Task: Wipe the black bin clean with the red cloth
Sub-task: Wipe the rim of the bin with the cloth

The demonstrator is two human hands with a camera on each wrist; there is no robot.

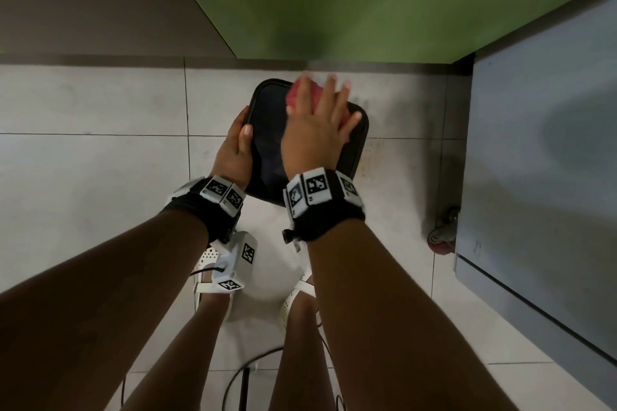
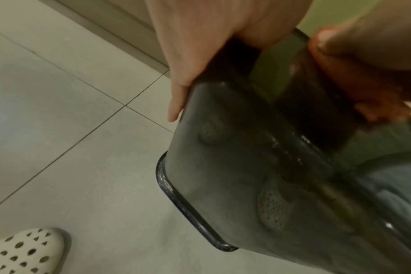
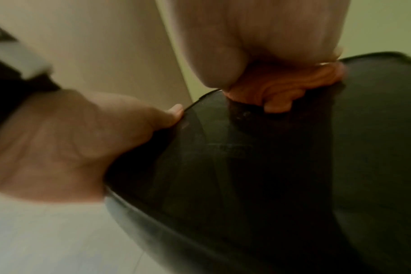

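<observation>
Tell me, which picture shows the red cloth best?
The right wrist view: the red cloth fills it close up, bunched under the right hand on the black bin. The head view mostly hides it under fingers; the left wrist view shows a blurred edge.

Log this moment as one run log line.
stage: wiping | left hand: grips black bin edge | right hand: presses red cloth flat on bin | bin on tiled floor
</observation>
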